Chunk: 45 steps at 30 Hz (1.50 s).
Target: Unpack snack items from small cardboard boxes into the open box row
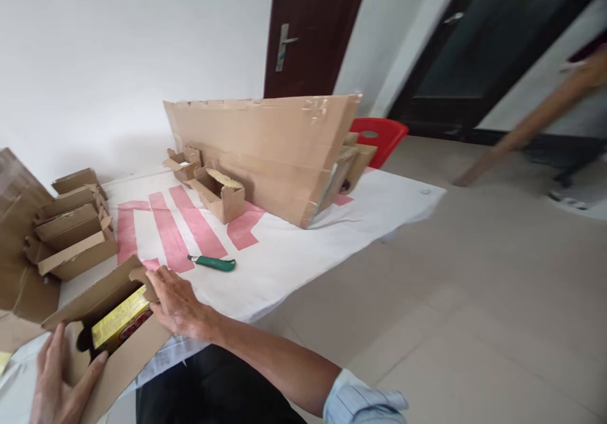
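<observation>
An open cardboard box lies at the table's near left edge, with its flaps up. Inside it sits a yellow printed carton. My left hand grips the near left end of the box, thumb and fingers on either side of the end flap. At the opposite end, my right hand is closed around the other end flap. Just beyond the right hand, a green-handled utility knife rests on the white and pink cloth.
Several open small boxes stand in a row at the left, beside a larger carton. Two more open boxes sit before a tall cardboard panel. A red chair is behind the table.
</observation>
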Available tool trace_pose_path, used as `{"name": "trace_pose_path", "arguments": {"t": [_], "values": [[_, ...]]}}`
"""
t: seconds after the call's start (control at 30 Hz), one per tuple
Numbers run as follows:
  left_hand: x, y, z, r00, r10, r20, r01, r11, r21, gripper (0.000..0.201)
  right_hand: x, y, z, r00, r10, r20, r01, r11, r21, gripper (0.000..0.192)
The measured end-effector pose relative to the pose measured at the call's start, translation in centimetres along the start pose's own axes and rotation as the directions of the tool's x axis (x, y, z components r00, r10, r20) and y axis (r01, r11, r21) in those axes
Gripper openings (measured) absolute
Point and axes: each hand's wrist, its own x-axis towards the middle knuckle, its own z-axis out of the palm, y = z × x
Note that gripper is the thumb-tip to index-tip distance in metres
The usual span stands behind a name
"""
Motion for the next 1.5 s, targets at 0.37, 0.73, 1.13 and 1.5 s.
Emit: {"name": "trace_pose_path", "arguments": {"t": [0.37,0.73,1.13,1.5], "values": [[-2.6,1.1,-0.5,0.998,0.069,-0.002,-0.068,0.983,-0.168,0.082,-1.0,4.4,3.6,0.952,0.156,-0.265,-0.03,0.905,0.425,0.049],[-2.7,1.6,-1.8,0.958,0.129,-0.255,-0.136,0.991,-0.011,0.044,-1.0,5.5,3.1,0.932,0.327,-0.155,-0.192,0.81,0.553,0.062],[-3.4,1.9,-3.2,0.973,0.227,-0.042,-0.19,0.891,0.413,0.028,-1.0,7.4,3.1,0.946,-0.128,-0.299,0.144,0.989,0.031,0.046],[-3.5,1.7,-3.4,0.976,-0.05,0.214,-0.001,0.973,0.233,0.066,-1.6,6.7,3.4,0.997,0.082,-0.016,-0.063,0.869,0.491,0.066]]}}
